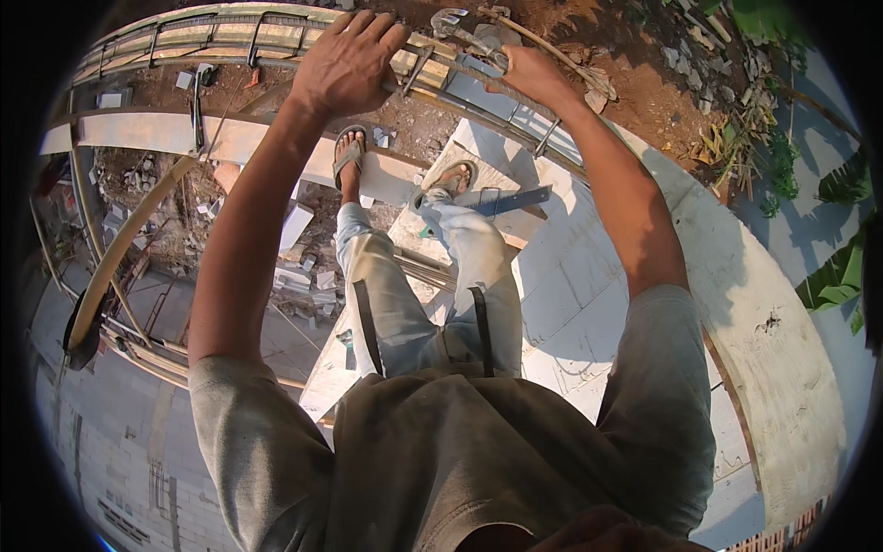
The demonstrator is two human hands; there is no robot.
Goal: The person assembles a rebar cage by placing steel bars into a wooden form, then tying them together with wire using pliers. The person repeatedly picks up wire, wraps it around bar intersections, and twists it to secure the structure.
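A long steel rebar cage (253,41) with stirrups runs along pale timber at the top of the view. My left hand (345,60) lies over it, fingers curled round its edge. Farther right, my right hand (533,78) is closed on the handle of what looks like a hammer (449,22), its metal head pointing left beyond the cage. The right fingers are partly hidden by the bars. Below the cage are my two sandalled feet, the left on a narrow wooden board (267,138), the right on a pale panel (497,147).
A dark blue-grey flat strip (515,201) lies beside my right foot. Under the boards, rubble and broken pale blocks (294,225) cover the ground far below. A curved timber (129,244) slants at left. A broad pale ledge (763,322) curves along the right, with plants (832,276) beyond.
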